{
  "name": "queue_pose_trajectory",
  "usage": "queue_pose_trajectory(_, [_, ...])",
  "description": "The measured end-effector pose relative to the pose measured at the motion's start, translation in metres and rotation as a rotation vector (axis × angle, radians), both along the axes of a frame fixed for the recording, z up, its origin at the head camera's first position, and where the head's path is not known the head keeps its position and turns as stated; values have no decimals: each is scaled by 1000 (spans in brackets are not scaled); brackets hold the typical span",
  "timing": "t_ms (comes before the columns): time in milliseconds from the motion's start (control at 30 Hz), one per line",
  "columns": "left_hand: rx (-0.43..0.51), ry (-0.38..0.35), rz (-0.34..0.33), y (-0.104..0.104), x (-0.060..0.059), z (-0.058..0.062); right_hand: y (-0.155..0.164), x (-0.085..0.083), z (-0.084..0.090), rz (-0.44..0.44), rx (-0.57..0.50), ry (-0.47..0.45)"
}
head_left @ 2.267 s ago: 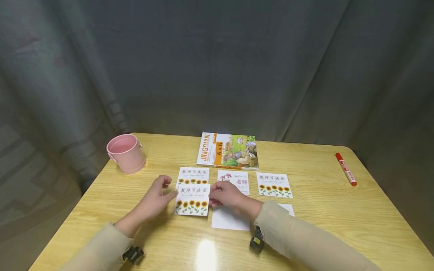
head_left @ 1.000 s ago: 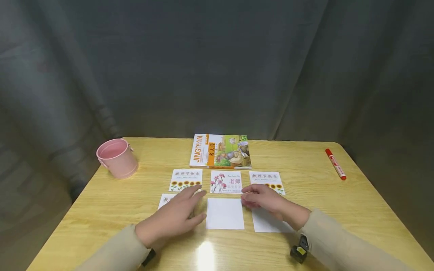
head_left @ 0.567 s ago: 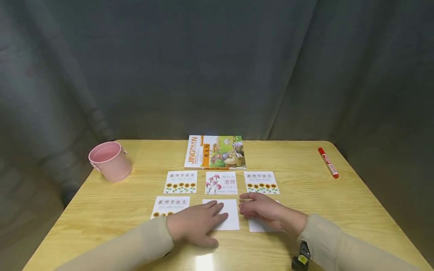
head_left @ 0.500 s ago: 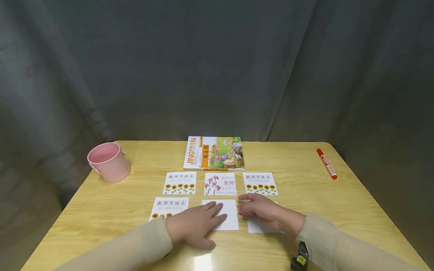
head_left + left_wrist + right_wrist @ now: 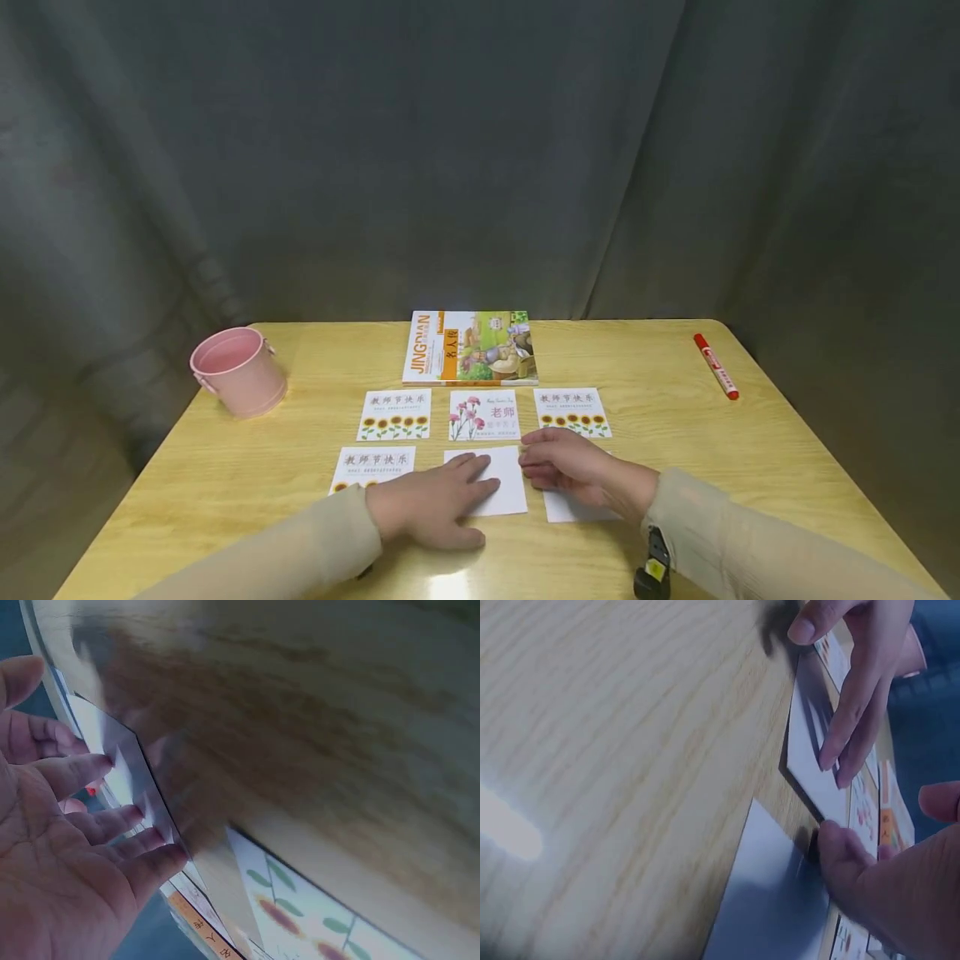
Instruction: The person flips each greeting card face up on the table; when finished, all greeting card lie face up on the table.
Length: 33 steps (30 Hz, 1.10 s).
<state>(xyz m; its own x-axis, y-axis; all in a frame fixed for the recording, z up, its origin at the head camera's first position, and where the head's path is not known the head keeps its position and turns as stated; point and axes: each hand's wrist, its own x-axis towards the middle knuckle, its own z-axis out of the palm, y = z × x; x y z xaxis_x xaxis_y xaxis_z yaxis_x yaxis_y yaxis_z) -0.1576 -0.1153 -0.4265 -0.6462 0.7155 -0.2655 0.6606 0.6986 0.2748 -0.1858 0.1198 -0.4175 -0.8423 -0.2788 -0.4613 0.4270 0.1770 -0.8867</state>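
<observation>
A blank white card (image 5: 510, 483) lies in the middle of the near row of cards in the head view. My left hand (image 5: 435, 504) reaches over it from the left with fingers spread, and its fingertips rest on the card. At the card's right edge is my right hand (image 5: 581, 473), fingers loosely bent. Its thumb (image 5: 838, 844) touches the card's corner in the right wrist view; I see no clear pinch. A second blank card (image 5: 573, 507) lies partly beneath the right hand. Beside the left wrist is a sunflower card (image 5: 375, 462), partly covered by the sleeve.
Behind is a row of cards: a sunflower card (image 5: 393, 415), a pink-flower card (image 5: 484, 414) and another sunflower card (image 5: 573, 412). A book (image 5: 470, 347) lies beyond them. At the far left stands a pink bucket (image 5: 238, 371); a red marker (image 5: 716, 367) lies far right.
Both hands have left the near sunflower card, which now lies flat at the left. They moved right to the middle blank card, where the left fingers came down. In the last half second they barely moved.
</observation>
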Motion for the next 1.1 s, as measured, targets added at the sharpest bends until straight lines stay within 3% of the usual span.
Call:
queue_pose_trajectory(200, [15, -13, 19, -2, 2, -3, -4, -4, -6, -58, -24, -20])
queue_pose_trajectory(500, [6, -27, 2, -1, 2, -4, -4, -11, -23, -3, 73, 38])
queue_pose_trajectory(733, [86, -4, -20, -7, -8, -4, -3, -19, -20, 23, 128, 85])
queue_pose_trajectory(833, [137, 35, -9, -13, -16, -2, 1, -25, -16, 31, 88, 95])
queue_pose_trajectory(900, [197, 64, 53, -17, -22, -1, 5, -29, -12, 42, 51, 98])
queue_pose_trajectory(933, [238, 69, 122, -19, -25, -2, 7, -31, -9, 45, 29, 99])
queue_pose_trajectory(1000, [358, 47, 300, -21, -32, -3, 11, -34, -4, 40, -21, 93])
queue_pose_trajectory(1100, [590, -95, 579, -22, -39, -3, 14, -37, 0, 17, -79, 92])
